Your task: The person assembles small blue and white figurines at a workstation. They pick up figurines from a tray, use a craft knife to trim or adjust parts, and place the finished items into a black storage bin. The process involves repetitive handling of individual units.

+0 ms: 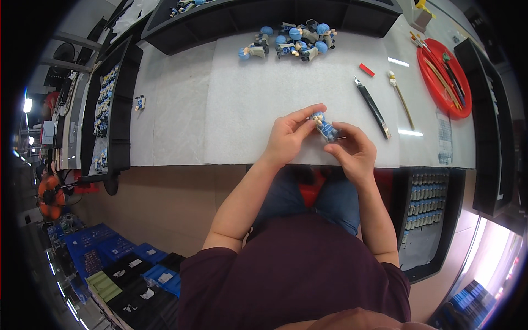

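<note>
Between my two hands, over the near part of the white table sheet (247, 115), is a small painted figurine (325, 127) in blue and grey. My left hand (290, 132) pinches its upper end between thumb and fingers. At its lower end, my right hand (355, 149) grips it with fingers curled and thumb below. Part of the figurine is covered by the fingertips. To the right of my hands lies a black craft knife (373, 107), its small red cap (367, 70) just beyond it. A loose group of similar blue-headed figurines (302, 41) lies at the far side.
A red oval tray (467, 104) holds brushes at the right, near a thin stick (403, 99). Black trays border the table: a far one (275, 22), a left one (122, 110) with figurines, a right one (503, 159). Below right, another tray (426, 269) holds rows of figurines.
</note>
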Available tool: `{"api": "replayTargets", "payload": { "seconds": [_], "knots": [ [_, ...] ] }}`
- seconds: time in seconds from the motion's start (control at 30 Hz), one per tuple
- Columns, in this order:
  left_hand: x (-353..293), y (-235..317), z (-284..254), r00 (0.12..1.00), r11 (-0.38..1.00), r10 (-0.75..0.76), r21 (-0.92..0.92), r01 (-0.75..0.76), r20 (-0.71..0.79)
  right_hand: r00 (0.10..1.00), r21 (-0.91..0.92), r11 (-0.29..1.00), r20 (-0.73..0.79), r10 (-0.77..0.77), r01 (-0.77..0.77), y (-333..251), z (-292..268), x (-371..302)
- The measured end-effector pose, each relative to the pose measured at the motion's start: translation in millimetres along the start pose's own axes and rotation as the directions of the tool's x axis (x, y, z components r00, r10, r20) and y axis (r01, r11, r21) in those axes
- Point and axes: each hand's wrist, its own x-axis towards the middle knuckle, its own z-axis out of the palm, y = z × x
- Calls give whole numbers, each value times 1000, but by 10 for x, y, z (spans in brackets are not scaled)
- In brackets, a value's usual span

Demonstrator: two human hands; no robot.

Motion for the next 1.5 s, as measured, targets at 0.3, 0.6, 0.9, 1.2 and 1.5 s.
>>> {"api": "replayTargets", "payload": {
  "seconds": [0.3,0.6,0.9,1.2,1.5],
  "knots": [
    [14,7,-1,998,998,-25,54,22,59,990,-37,989,8,-144,144,47,-15,-2],
    [30,-4,-20,996,999,-23,41,20,82,983,-24,983,29,-179,180,50,-49,14],
    [-3,3,34,991,991,133,-2,-133,-26,998,-28,1000,70,5,-3,-13,-71,81],
    [-14,1,26,986,986,164,0,-164,-11,995,-26,999,85,49,-47,16,-58,68],
    [30,-10,-18,999,999,36,-30,-37,-38,999,-39,999,3,-32,32,48,-32,4]
  ]
}}
